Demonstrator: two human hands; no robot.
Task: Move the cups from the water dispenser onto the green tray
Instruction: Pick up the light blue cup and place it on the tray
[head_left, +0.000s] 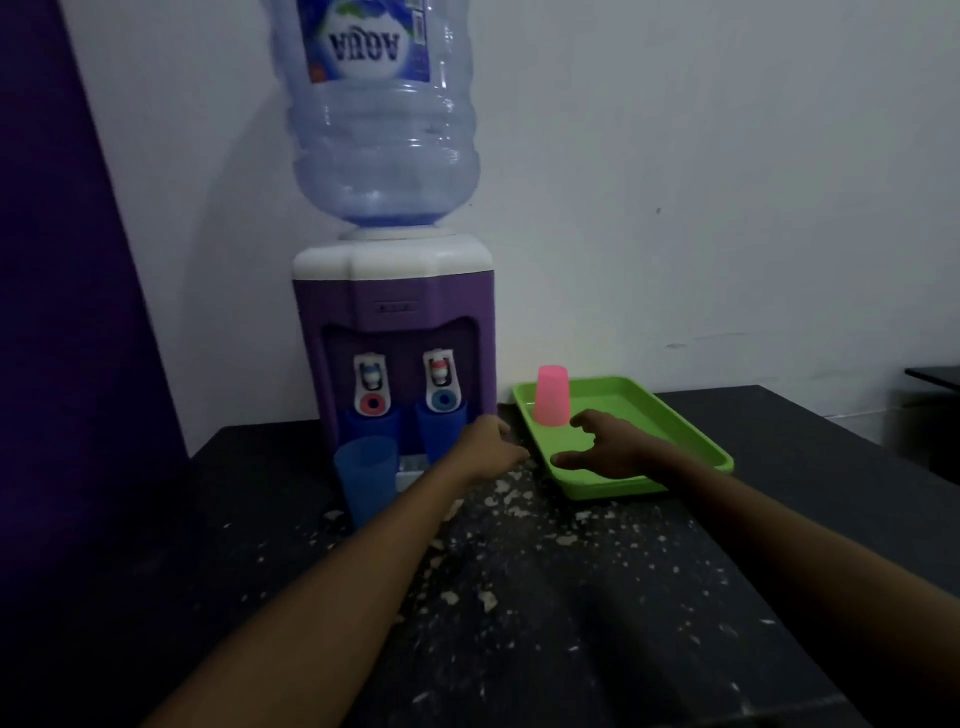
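Note:
A purple water dispenser (395, 312) with a large bottle stands at the back of the dark table. Two blue cups stand under its taps, one on the left (370, 422) and one on the right (440, 430). A third blue cup (365, 480) stands in front of the dispenser's left side. A pink cup (552, 396) sits upside down on the green tray (696, 441). My left hand (492, 446) is at the right side of the right blue cup; its fingers are hidden from view. My right hand (608, 449) hovers over the tray, fingers spread, holding nothing.
The dark table (571, 597) is speckled with pale flakes in front of the dispenser and tray. A white wall runs close behind. A purple panel (62, 260) stands at the left. Another dark surface (935, 376) shows at the far right.

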